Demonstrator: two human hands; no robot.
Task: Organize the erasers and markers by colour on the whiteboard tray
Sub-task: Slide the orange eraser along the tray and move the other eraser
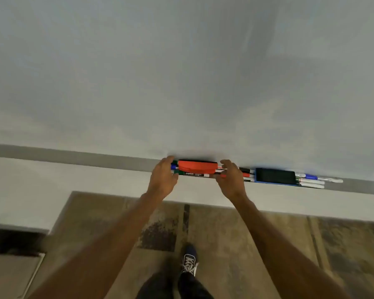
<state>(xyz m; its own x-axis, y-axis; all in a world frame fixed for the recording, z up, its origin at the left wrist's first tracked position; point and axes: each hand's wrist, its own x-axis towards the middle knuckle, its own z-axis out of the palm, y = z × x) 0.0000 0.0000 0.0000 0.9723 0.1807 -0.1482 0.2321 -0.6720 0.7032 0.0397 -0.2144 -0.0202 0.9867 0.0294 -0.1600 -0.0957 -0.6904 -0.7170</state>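
Two bare forearms are extended over mottled carpet [225, 234]. A bundle of slim markers [194, 174], topped by a blocky red eraser [197, 166], is grasped at each end by the left hand [163, 180] and right hand [230, 180] on the grey tray [73, 157]. Further right, a blue-framed eraser [275, 176] is seen among loose markers [311, 181], below the smooth whiteboard [181, 72].

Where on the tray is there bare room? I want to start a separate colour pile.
The tray is bare left of the left hand, and again right of the marker tips past the blue eraser. Between the red eraser and the blue one it is crowded.
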